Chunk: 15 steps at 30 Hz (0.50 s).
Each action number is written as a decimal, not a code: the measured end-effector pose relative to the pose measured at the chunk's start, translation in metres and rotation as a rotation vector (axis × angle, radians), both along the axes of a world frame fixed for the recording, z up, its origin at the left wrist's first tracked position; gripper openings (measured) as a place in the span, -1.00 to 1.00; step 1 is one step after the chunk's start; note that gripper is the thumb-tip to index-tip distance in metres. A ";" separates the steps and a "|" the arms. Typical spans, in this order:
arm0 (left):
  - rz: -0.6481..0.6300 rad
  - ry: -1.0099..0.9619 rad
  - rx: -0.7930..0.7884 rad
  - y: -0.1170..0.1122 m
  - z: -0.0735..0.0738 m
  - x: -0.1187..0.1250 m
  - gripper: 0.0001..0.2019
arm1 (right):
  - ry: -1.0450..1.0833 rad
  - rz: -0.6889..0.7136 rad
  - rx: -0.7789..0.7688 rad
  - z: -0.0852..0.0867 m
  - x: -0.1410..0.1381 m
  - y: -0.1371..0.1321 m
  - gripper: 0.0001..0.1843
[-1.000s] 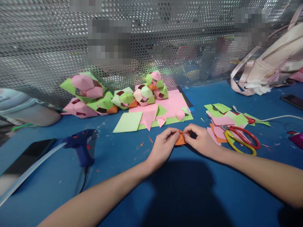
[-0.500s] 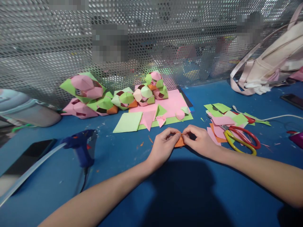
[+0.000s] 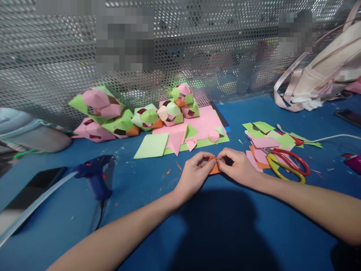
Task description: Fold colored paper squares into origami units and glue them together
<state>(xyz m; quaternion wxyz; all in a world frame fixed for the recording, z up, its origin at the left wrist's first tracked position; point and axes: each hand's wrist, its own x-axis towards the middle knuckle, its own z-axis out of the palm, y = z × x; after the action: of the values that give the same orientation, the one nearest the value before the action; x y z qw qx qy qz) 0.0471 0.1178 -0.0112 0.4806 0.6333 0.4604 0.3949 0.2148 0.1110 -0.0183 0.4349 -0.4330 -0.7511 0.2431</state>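
Inspector: State the position of the orange paper.

Operator: From my remote post, I see the orange paper [image 3: 215,170] low over the middle of the blue surface [image 3: 152,233], between the left hand [image 3: 194,173] and the right hand [image 3: 238,167]. I cannot tell whether its lower edge touches the surface.

Inspector: Condition of each grip?

Operator: I record the left thumb and forefinger pinching the paper at its left side, and the right thumb and forefinger pinching it near the top right. The fingertips sit close together and hide part of it, so I cannot read the fold fully.

Inspector: Items nearby?

Operator: Just beyond the hands I note a pale green paper stack [image 3: 150,145], partly over a pink sheet [image 3: 207,116]. Beside the right hand lie paper scraps [image 3: 265,142] with scissors [image 3: 299,156] resting on them, red and yellow handles toward my right.

Inspector: And further out?

Operator: Well to the left I find a blue glue gun [image 3: 97,180] on its side, near a dark phone [image 3: 42,182]. Folded paper balls [image 3: 146,117] stand along the perforated metal panel [image 3: 180,49], some stacked.
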 end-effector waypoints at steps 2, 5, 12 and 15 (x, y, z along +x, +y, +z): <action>0.015 0.002 0.000 0.000 0.000 0.000 -0.84 | 0.004 0.006 0.004 0.001 0.000 0.000 -0.90; 0.063 -0.041 -0.002 0.000 0.000 0.000 -0.85 | 0.010 -0.007 -0.004 0.001 -0.001 0.000 -0.94; 0.075 -0.083 -0.021 0.000 -0.002 -0.001 -0.90 | -0.089 -0.071 -0.009 -0.002 0.000 0.001 -0.91; 0.018 -0.120 -0.048 0.000 -0.005 0.000 -0.91 | -0.105 -0.077 0.005 -0.003 0.001 0.001 -0.90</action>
<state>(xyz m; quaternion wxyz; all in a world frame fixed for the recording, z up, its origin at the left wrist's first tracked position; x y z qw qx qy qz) 0.0472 0.1178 -0.0159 0.5189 0.5925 0.4458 0.4254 0.2155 0.1125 -0.0215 0.4051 -0.4726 -0.7563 0.2012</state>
